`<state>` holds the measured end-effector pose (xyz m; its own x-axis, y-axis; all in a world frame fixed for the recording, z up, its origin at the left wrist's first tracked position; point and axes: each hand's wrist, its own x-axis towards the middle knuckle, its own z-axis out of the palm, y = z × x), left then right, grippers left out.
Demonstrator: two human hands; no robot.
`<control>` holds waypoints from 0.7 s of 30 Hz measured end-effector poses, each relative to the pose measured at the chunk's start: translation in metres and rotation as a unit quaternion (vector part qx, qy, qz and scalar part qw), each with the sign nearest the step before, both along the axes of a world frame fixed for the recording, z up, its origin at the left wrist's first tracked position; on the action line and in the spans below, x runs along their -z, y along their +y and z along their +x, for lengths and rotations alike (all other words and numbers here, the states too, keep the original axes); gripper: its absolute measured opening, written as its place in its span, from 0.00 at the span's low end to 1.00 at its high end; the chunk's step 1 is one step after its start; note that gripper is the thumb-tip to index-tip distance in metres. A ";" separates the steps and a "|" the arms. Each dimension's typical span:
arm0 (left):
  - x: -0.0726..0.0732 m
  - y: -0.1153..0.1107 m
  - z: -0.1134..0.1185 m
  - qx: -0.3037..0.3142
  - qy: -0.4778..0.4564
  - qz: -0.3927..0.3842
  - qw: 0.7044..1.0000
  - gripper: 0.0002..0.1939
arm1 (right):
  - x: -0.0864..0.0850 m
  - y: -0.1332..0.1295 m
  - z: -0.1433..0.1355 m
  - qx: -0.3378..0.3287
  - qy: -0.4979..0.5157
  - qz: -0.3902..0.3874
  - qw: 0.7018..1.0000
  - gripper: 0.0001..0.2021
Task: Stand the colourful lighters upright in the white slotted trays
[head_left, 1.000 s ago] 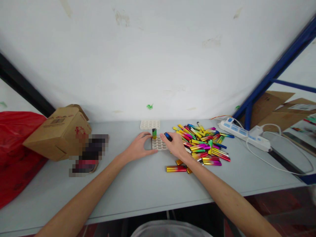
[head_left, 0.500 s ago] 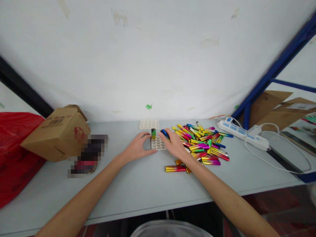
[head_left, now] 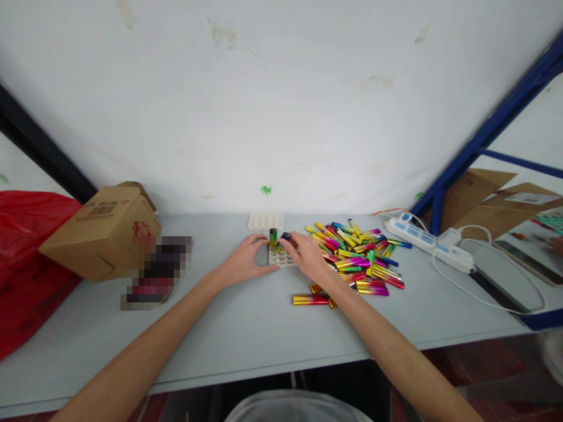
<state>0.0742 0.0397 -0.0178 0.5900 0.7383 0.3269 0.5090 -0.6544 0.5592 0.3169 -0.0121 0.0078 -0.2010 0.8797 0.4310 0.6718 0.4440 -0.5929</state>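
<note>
A white tray (head_left: 284, 258) with rows of round holes lies on the table in front of me. My left hand (head_left: 244, 261) curves around its left end, thumb at the front corner and fingers at the back, holding it. A shiny green lighter (head_left: 273, 237) with a dark top stands upright in the tray's back left corner. My right hand (head_left: 308, 255) pinches a dark blue lighter (head_left: 285, 236) over the tray, just right of the green one. Its lower end is hard to make out, so I cannot tell whether it sits in a hole.
A heap of shiny multicoloured lighters (head_left: 356, 252) spreads to the right. Behind is a second white tray (head_left: 265, 221). A power strip (head_left: 431, 241) with cables lies farther right; a cardboard box (head_left: 101, 234) and red bag (head_left: 35, 269) are left.
My right hand has moved slightly left with the blue lighter, bringing it closer to the green one and more upright. My left hand stays at the tray.
</note>
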 end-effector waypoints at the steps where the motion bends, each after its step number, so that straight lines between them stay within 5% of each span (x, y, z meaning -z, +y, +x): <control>1: 0.000 0.000 0.000 0.002 -0.001 0.001 1.000 0.37 | 0.001 0.002 -0.001 -0.001 -0.005 -0.001 1.000 0.20; 7: 0.002 0.001 0.000 0.008 -0.010 0.009 1.000 0.36 | -0.001 0.005 -0.007 0.001 -0.108 -0.021 0.994 0.10; 15: 0.006 0.004 0.000 0.008 -0.009 0.014 1.000 0.35 | -0.019 -0.002 -0.024 0.049 -0.285 -0.030 0.957 0.14; 21: 0.003 0.002 0.000 0.000 -0.005 0.004 1.000 0.34 | -0.041 -0.021 0.000 -0.015 -0.196 -0.023 0.980 0.13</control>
